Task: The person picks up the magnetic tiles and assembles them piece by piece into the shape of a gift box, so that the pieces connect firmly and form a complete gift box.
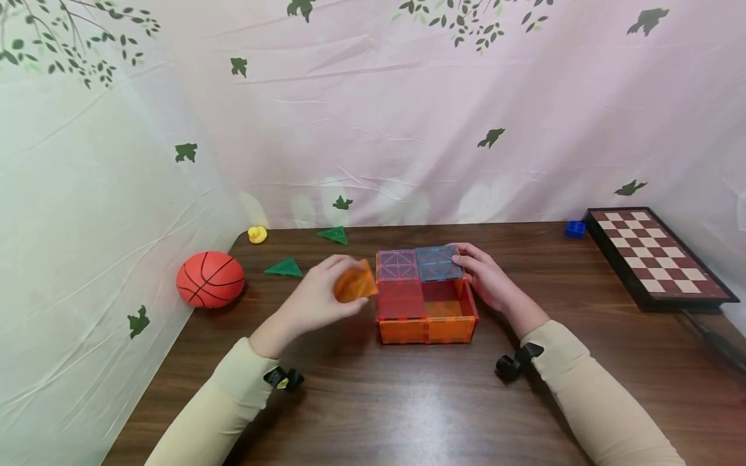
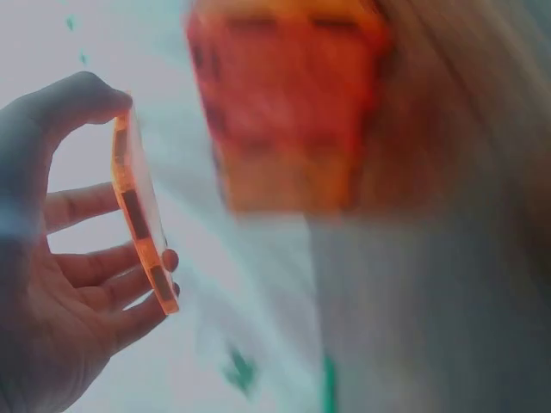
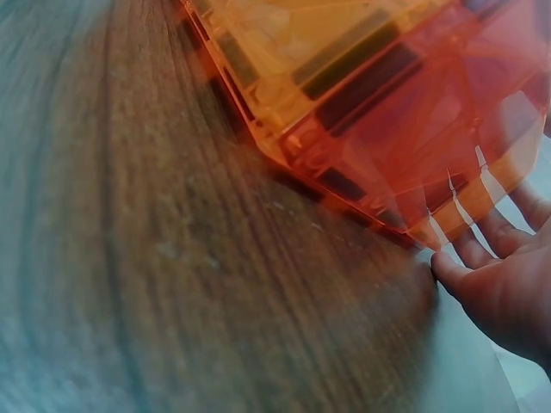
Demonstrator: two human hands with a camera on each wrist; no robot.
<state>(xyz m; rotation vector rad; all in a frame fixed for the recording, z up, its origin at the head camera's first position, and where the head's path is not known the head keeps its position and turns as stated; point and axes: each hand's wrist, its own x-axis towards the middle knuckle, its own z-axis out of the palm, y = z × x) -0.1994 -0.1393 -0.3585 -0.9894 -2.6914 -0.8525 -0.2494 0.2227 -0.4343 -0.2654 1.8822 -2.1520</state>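
Note:
My left hand [image 1: 319, 294] pinches a square orange magnetic tile [image 1: 354, 283] between thumb and fingers, just left of a low box built of see-through tiles. In the left wrist view the orange tile [image 2: 140, 215] appears edge-on. Orange tiles [image 1: 403, 332] form the box's front wall. On its top lie a purple tile [image 1: 397, 265], a blue tile [image 1: 438, 263] and a red tile [image 1: 401, 299]; the front right quarter is uncovered. My right hand [image 1: 488, 278] rests at the box's back right corner, thumb on the blue tile, fingers along the side.
Two green triangular tiles [image 1: 285, 267] lie at the back left, near a yellow rubber duck [image 1: 257, 234] and a small red basketball [image 1: 210, 279]. At the right are a checkered board [image 1: 658, 252] and a blue block [image 1: 575, 229]. A hanging cloth [image 1: 373, 116] borders the table.

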